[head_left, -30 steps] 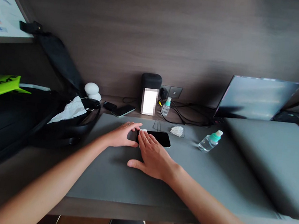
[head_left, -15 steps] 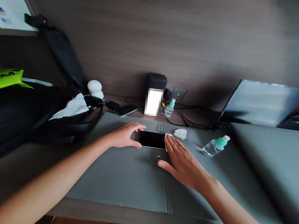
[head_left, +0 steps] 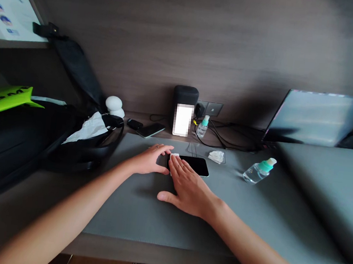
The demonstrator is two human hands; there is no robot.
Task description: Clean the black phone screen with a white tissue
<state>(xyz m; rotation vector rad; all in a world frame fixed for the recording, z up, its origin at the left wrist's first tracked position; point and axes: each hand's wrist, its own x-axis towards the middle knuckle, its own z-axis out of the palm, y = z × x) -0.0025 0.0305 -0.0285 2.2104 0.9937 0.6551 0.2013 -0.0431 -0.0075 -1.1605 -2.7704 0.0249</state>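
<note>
A black smartphone (head_left: 196, 166) lies flat, long side across, on the grey desk mat (head_left: 118, 210). At its left end my left hand (head_left: 148, 159) is curved, thumb and fingers bracing the phone's two long edges. My right hand (head_left: 189, 188) lies flat over the left part of the screen, thumb held out to the side. Under its fingertips is a folded white tissue (head_left: 174, 154), pressed on the glass and mostly hidden.
A clear spray bottle (head_left: 257, 172) stands at right, and a smaller bottle (head_left: 202, 127) behind. A crumpled tissue (head_left: 216, 156) rests on a clear film. Farther out are a dark speaker (head_left: 186, 94), another phone (head_left: 150, 129), a laptop (head_left: 316, 119) and a black bag (head_left: 20, 145).
My right hand has slid left with the tissue, from the phone's right end to its left end. My left hand stays at the phone. The view has shifted slightly.
</note>
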